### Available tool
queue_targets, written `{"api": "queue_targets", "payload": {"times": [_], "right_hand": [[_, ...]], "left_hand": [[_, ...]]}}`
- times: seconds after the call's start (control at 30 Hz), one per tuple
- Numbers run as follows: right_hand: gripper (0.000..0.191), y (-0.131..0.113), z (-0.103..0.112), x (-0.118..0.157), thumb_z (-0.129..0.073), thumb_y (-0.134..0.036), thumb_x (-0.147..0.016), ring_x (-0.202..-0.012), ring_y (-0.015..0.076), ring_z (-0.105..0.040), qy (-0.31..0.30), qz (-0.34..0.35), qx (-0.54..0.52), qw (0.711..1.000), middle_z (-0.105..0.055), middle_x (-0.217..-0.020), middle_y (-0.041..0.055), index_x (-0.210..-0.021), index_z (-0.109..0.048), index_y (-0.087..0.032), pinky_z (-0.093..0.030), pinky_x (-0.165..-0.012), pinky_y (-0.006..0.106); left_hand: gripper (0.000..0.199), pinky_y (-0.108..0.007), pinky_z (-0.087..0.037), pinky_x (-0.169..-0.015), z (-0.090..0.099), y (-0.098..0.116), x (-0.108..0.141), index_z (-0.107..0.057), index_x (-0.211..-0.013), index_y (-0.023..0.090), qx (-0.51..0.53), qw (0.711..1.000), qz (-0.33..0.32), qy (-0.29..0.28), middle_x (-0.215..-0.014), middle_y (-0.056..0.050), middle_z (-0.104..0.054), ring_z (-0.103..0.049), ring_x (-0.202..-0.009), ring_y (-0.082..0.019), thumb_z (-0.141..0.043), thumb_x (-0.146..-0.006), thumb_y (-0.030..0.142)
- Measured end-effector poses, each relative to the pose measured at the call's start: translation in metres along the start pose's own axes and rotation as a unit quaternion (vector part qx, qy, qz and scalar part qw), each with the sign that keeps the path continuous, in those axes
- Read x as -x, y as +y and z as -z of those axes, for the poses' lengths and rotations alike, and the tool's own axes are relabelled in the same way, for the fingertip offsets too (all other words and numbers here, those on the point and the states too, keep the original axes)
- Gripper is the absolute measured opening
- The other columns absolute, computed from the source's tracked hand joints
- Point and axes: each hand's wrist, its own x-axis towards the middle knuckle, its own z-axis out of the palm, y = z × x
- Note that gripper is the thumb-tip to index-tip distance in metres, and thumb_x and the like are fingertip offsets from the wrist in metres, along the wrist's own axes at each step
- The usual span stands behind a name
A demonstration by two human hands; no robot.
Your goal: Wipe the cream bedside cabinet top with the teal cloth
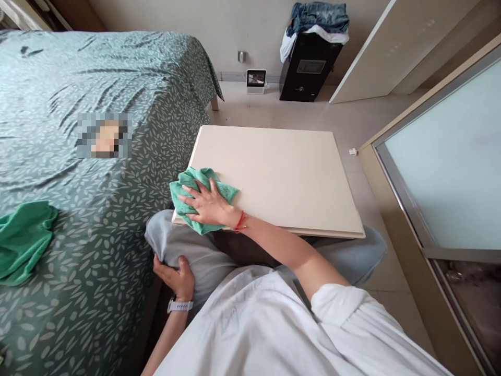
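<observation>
My right hand (209, 204), with a red string at the wrist, lies spread over a crumpled green cloth (178, 196). The cloth rests on the near left corner of a cream board (270, 172) in front of me and hangs a little over its near edge. My left hand (178, 277), with a pale watch at the wrist, rests on my left thigh below that corner; its thumb and fingers are apart and it holds nothing.
A bed with a green leaf-patterned cover (102, 230) stands at the left, with a second green cloth (25, 240) on it. Behind the board are a small screen device (255, 82) and a black cabinet (307, 68) topped with jeans. A glass-panelled frame (446, 141) is at the right.
</observation>
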Motion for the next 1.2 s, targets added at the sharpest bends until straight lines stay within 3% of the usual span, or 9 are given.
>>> {"api": "queue_targets", "payload": {"times": [0.2,0.3,0.4,0.53,0.63,0.73,0.8,0.97,1.2], "right_hand": [[0.073,0.083,0.009,0.082,-0.056,-0.048,-0.125,-0.187,0.0528,-0.034,0.023,-0.182,-0.016,0.983,-0.038,-0.205,0.0174,-0.194,-0.052,-0.025,-0.022,-0.149,0.089],[0.073,0.133,0.011,0.137,-0.051,-0.049,-0.124,-0.182,0.0548,-0.041,0.074,-0.315,-0.004,0.946,-0.04,-0.204,0.0197,-0.193,-0.055,-0.025,-0.028,-0.146,0.089],[0.072,0.168,0.01,0.196,-0.047,-0.047,-0.122,-0.178,0.0562,-0.045,0.114,-0.448,0.031,0.886,-0.043,-0.202,0.022,-0.189,-0.059,-0.024,-0.036,-0.141,0.089],[0.07,0.178,0.001,0.255,-0.042,-0.047,-0.122,-0.172,0.059,-0.047,0.159,-0.575,0.054,0.8,-0.047,-0.195,0.0287,-0.183,-0.061,-0.02,-0.045,-0.129,0.094],[0.067,0.166,-0.009,0.271,-0.043,-0.046,-0.12,-0.164,0.0601,-0.053,0.196,-0.62,0.069,0.756,-0.051,-0.187,0.0357,-0.177,-0.063,-0.016,-0.05,-0.119,0.095],[0.065,0.145,-0.015,0.263,-0.046,-0.044,-0.12,-0.164,0.0605,-0.054,0.199,-0.634,0.09,0.742,-0.053,-0.187,0.0366,-0.175,-0.064,-0.015,-0.049,-0.12,0.097],[0.066,0.13,-0.015,0.248,-0.047,-0.042,-0.12,-0.167,0.0621,-0.052,0.189,-0.629,0.094,0.748,-0.052,-0.189,0.0365,-0.175,-0.065,-0.012,-0.048,-0.123,0.097],[0.068,0.096,-0.005,0.186,-0.051,-0.039,-0.12,-0.173,0.0638,-0.048,0.16,-0.543,0.063,0.822,-0.047,-0.194,0.0365,-0.18,-0.064,-0.01,-0.043,-0.128,0.096],[0.074,0.043,0.006,0.072,-0.055,-0.039,-0.121,-0.184,0.0627,-0.035,0.104,-0.381,-0.021,0.918,-0.037,-0.202,0.0323,-0.189,-0.054,-0.01,-0.03,-0.138,0.098]], "left_hand": [[0.107,-0.075,-0.032,-0.147,0.0,0.0,-0.003,-0.046,-0.173,-0.004,-0.004,1.0,-0.013,-0.001,-0.17,-0.041,-0.051,-0.047,-0.167,-0.053,-0.069,-0.088,0.056],[0.107,-0.073,-0.03,-0.149,0.001,0.003,-0.004,-0.045,-0.173,-0.004,-0.007,1.0,-0.012,-0.001,-0.171,-0.04,-0.051,-0.046,-0.169,-0.052,-0.069,-0.087,0.056],[0.108,-0.074,-0.031,-0.148,0.001,0.005,-0.005,-0.044,-0.172,-0.006,-0.011,1.0,-0.007,-0.006,-0.172,-0.042,-0.049,-0.044,-0.17,-0.053,-0.068,-0.086,0.055],[0.107,-0.073,-0.033,-0.148,0.001,0.006,-0.007,-0.044,-0.172,0.0,-0.014,1.0,0.009,-0.012,-0.175,-0.04,-0.048,-0.043,-0.171,-0.052,-0.069,-0.083,0.053],[0.108,-0.072,-0.034,-0.148,0.001,0.006,-0.009,-0.043,-0.172,-0.005,-0.025,0.999,0.015,-0.019,-0.174,-0.042,-0.048,-0.044,-0.171,-0.053,-0.068,-0.084,0.053],[0.108,-0.072,-0.034,-0.147,0.002,0.006,-0.009,-0.042,-0.172,-0.005,-0.03,0.999,0.017,-0.02,-0.175,-0.042,-0.047,-0.044,-0.171,-0.053,-0.068,-0.084,0.053],[0.108,-0.074,-0.034,-0.147,0.002,0.006,-0.008,-0.042,-0.172,-0.005,-0.032,0.999,0.016,-0.02,-0.174,-0.043,-0.047,-0.043,-0.171,-0.054,-0.067,-0.084,0.053],[0.11,-0.074,-0.033,-0.147,0.002,0.007,-0.007,-0.043,-0.173,-0.007,-0.024,1.0,0.008,-0.018,-0.173,-0.043,-0.048,-0.044,-0.169,-0.054,-0.067,-0.085,0.054],[0.11,-0.075,-0.032,-0.147,0.0,0.006,-0.005,-0.045,-0.172,-0.003,-0.007,1.0,0.008,-0.01,-0.173,-0.041,-0.049,-0.044,-0.17,-0.054,-0.069,-0.084,0.057]]}}
